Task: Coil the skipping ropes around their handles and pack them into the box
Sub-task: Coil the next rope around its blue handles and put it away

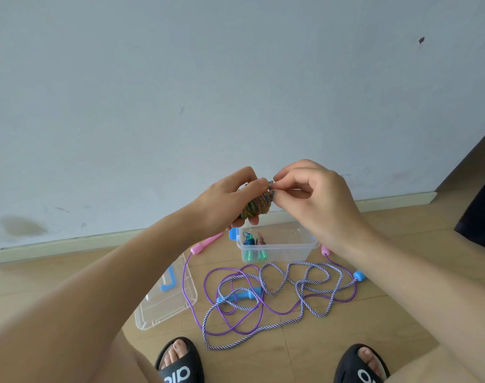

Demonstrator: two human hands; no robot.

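My left hand [230, 194] grips a multicoloured rope coil [256, 207] wound around its handles, held up in front of the wall. My right hand [313, 189] pinches the rope's end at the coil's top right. Below, the clear plastic box [299, 248] stands on the floor with two coiled ropes with green handles [253, 248] inside. In front of it lie two tangled loose ropes: a thin purple rope [235, 319] with pink handles [199, 246] and a braided blue-white rope [299, 319] with blue handles [241, 295].
The box's clear lid [164, 302] with a blue handle lies on the wooden floor to the left. The wall and skirting board run just behind the box. My feet in black slippers [180, 363] stand near the ropes. A dark object [481, 217] is at the right edge.
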